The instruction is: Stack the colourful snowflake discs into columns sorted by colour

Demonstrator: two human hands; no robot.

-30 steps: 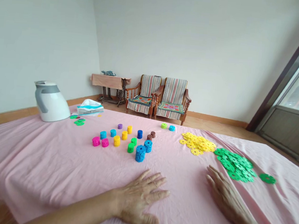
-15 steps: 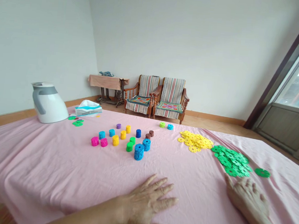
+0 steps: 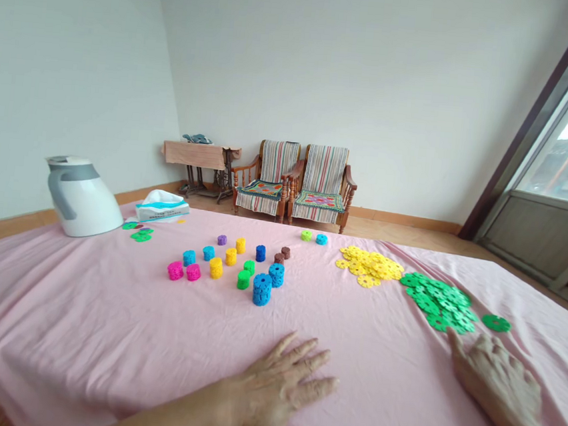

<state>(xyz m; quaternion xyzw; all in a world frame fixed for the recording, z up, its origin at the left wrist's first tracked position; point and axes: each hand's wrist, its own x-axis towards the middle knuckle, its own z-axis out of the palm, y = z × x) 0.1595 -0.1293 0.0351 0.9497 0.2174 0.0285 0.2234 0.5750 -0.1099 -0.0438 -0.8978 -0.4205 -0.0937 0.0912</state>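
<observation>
Your right hand (image 3: 499, 378) just slid over, so green discs (image 3: 439, 303) sit right ahead; can't tell its grip. Left hand (image 3: 287, 391) spread.

No text legible. Only print spotted: dark small lettering on the tissue box (image 3: 162, 212), at 9 o'clock from the middle of the head view. It runs lengthwise along the white long side facing the camera, at 6 o'clock on the box, just under the teal band. Characters too small and blurred to transcribe; script, brand and any numbers can't be told. Logged as: print present, unreadable, tissue box, long side.
</observation>
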